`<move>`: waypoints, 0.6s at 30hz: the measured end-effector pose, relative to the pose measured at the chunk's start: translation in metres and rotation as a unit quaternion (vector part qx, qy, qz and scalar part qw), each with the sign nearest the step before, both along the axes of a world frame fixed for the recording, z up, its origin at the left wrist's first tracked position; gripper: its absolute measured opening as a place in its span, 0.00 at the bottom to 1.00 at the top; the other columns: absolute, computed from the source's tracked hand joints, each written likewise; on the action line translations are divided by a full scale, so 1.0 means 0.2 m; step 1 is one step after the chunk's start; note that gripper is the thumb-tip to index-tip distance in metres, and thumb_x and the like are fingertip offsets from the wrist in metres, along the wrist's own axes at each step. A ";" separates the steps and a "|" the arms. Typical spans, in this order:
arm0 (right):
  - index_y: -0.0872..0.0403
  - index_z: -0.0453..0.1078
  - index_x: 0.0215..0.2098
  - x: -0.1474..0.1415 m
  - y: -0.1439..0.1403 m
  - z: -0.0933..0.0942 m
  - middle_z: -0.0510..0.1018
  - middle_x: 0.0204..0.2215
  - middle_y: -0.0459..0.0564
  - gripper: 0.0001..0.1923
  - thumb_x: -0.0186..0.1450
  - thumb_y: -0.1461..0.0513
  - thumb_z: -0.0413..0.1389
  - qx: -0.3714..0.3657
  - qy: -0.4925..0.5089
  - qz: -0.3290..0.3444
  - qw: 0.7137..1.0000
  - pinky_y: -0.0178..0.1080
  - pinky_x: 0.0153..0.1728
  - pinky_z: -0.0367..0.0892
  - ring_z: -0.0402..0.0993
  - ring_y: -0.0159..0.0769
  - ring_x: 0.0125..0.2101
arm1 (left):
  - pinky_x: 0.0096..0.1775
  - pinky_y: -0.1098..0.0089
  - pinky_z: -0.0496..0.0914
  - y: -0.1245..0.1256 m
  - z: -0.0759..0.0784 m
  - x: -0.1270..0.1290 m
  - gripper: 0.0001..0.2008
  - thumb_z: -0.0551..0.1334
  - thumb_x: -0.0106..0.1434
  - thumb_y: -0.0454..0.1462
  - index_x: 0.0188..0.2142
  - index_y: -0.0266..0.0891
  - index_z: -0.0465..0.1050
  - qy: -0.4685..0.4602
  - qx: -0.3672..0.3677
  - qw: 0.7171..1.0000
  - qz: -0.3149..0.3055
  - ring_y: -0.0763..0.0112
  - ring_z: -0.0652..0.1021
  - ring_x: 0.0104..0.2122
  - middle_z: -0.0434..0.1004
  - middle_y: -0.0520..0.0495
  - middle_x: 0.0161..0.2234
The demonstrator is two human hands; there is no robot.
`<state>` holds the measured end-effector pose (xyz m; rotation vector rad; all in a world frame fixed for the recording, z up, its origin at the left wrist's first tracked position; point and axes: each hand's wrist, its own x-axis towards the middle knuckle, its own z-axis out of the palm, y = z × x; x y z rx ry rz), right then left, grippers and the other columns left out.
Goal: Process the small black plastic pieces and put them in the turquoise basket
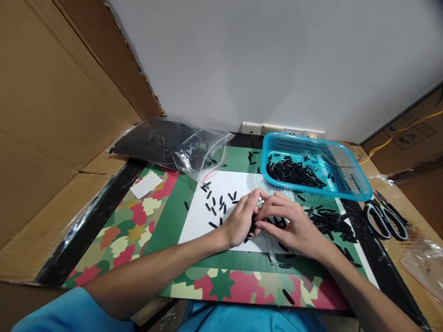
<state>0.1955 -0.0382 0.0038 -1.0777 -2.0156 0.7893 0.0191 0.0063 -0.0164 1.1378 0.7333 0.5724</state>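
My left hand (242, 219) and my right hand (294, 226) meet over a white sheet (214, 221) on the patterned mat. Together they pinch a small clear piece (262, 199) with black short pieces (252, 228) tucked between the fingers. What exactly each hand grips is partly hidden by the fingers. Several loose black pieces (218, 203) lie scattered on the sheet just left of my left hand. A pile of black pieces (328, 221) lies to the right of my right hand.
A blue plastic basket (349, 184) with black pieces stands at the back right. A clear bag (173, 145) of black pieces lies at the back left. Scissors (384, 219) rest at the right. Cardboard walls (51, 115) close in the left side.
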 end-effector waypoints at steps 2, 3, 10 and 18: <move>0.50 0.78 0.36 0.01 0.00 0.00 0.81 0.38 0.48 0.07 0.74 0.63 0.62 -0.031 -0.009 0.013 0.999 0.43 0.44 0.67 0.72 0.41 0.41 | 0.16 0.78 0.58 0.00 0.00 0.00 0.27 0.49 0.74 0.62 0.44 0.41 0.66 -0.003 0.004 1.000 -0.003 0.76 0.63 0.13 0.65 0.58 0.16; 0.50 0.78 0.37 0.01 0.00 0.00 0.81 0.38 0.48 0.07 0.74 0.63 0.61 -0.039 -0.008 0.014 0.999 0.43 0.44 0.67 0.72 0.41 0.41 | 0.16 0.78 0.58 0.00 0.01 0.00 0.27 0.49 0.74 0.61 0.44 0.41 0.66 -0.005 0.004 1.000 -0.003 0.76 0.63 0.12 0.65 0.58 0.16; 0.52 0.74 0.39 0.02 0.01 -0.01 0.76 0.33 0.47 0.06 0.76 0.63 0.58 0.018 0.080 -0.138 0.987 0.38 0.34 0.66 0.70 0.35 0.31 | 0.15 0.79 0.55 0.02 0.00 0.01 0.21 0.52 0.74 0.57 0.41 0.43 0.62 -0.061 -0.038 0.997 -0.009 0.77 0.58 0.11 0.62 0.61 0.14; 0.52 0.75 0.39 0.02 0.01 -0.02 0.78 0.34 0.48 0.07 0.75 0.59 0.59 -0.028 0.108 -0.199 0.974 0.37 0.33 0.69 0.73 0.35 0.32 | 0.16 0.80 0.56 0.01 0.01 0.00 0.17 0.56 0.75 0.51 0.35 0.42 0.61 -0.114 -0.028 0.993 -0.027 0.80 0.56 0.12 0.60 0.61 0.14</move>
